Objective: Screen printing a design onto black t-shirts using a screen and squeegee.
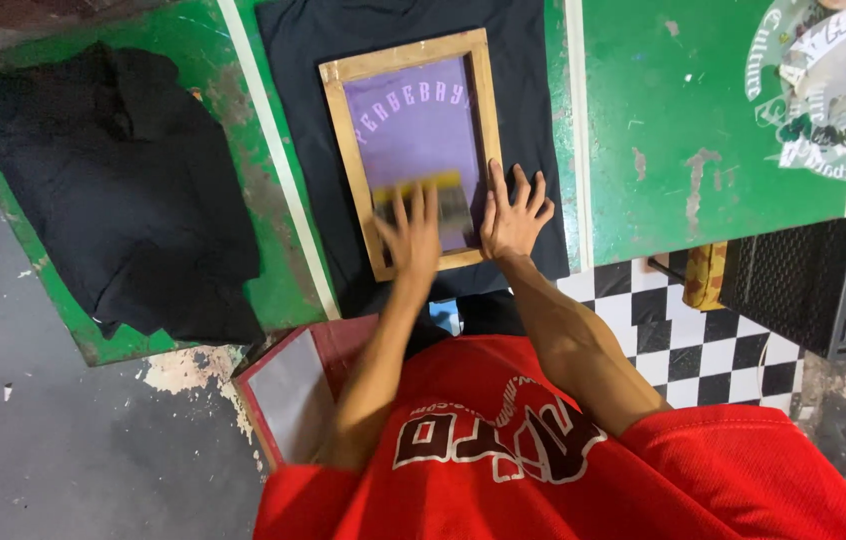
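Wooden-framed printing screen [413, 120] flat on a black shirt [528, 120] spread over the green table [683, 110]. Left hand [411, 238] on a blurred squeegee [423, 200] inside the frame, grip unclear. Right hand [513, 215] splayed open, pressing the frame's edge. 1 dark garment [133, 190] heaped well apart.

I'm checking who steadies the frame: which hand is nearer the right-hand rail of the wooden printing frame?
Right. The right hand lies spread on the wooden printing frame's right rail. The left hand is further in, over the purple mesh, on a blurred squeegee.
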